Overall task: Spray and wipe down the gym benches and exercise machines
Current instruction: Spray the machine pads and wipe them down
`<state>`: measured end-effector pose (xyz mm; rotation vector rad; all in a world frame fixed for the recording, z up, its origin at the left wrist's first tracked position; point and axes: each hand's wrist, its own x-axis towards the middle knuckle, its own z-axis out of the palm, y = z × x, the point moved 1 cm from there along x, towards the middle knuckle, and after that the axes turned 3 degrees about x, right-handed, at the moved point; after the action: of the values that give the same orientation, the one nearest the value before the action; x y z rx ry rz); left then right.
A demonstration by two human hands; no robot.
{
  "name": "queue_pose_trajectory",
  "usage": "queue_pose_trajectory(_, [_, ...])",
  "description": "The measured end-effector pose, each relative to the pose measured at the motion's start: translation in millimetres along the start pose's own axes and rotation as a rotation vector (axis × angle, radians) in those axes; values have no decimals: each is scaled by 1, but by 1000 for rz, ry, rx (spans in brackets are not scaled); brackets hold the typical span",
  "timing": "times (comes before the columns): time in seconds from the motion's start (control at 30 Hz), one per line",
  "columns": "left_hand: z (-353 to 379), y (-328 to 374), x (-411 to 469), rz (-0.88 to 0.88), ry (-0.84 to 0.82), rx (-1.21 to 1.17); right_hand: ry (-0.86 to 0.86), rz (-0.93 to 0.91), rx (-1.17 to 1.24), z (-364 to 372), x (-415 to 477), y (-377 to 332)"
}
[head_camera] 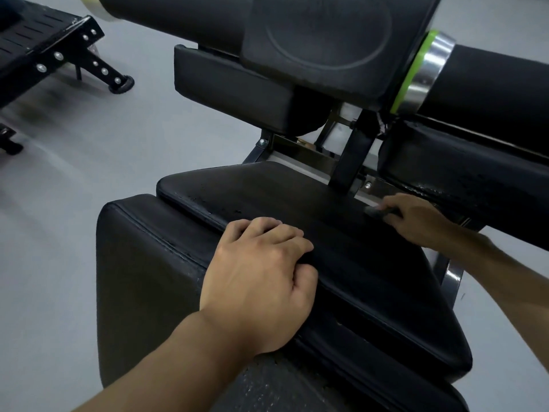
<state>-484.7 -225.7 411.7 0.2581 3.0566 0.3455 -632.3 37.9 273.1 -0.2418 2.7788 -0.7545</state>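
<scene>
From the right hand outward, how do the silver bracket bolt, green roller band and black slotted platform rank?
1. Silver bolt on the metal bracket: just left of the right hand.
2. Green band on the padded roller: above, further back.
3. Black slotted metal platform: far left, across the floor.

The bench (pixel 148 278) stands on a pale grey floor (pixel 89 203). On its black seat pad (pixel 297 197), small glistening specks (pixel 208 200) dot the far left edge. The left hand (pixel 258 281) rests with curled fingers on the pad's left edge. At the pad's far right corner the right hand (pixel 416 218) grips a small dark object (pixel 378 210), too blurred to name. Well to the left of the seat pad, a black metal frame (pixel 59 52) stands on the floor.
</scene>
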Motion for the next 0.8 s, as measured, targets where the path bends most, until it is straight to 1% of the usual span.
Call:
queue_pose_trajectory(0.1, [0,0,1,-2,-2,0,-14,53,-23,7,19,1])
queue_pose_trajectory(0.2, [0,1,1,-4,-5,-9,-7,107,10,15,40,-5])
queue_pose_trajectory(0.23, [0,1,0,-4,-8,-13,-6,90,10,12,35,-5])
queue_pose_trajectory(0.37, [0,1,0,-13,-14,-12,-17,-79,44,-12,-21,-7])
queue_pose_trajectory(0.43, [0,1,0,-13,-5,-12,-9,-83,34,-9,-18,-6])
queue_pose_trajectory(0.53, [1,1,1,-10,5,-10,-15,-2,46,4,8,-8])
queue_pose_trajectory(0.6, [0,1,1,-9,3,-6,3,18,78,3,7,-9])
queue_pose_trajectory(0.7, [0,1,0,-12,2,-6,-48,-74,129,-13,-33,-7])
queue_pose_trajectory(0.8, [1,0,0,-11,5,-8,-48,-72,83,-16,-36,-7])
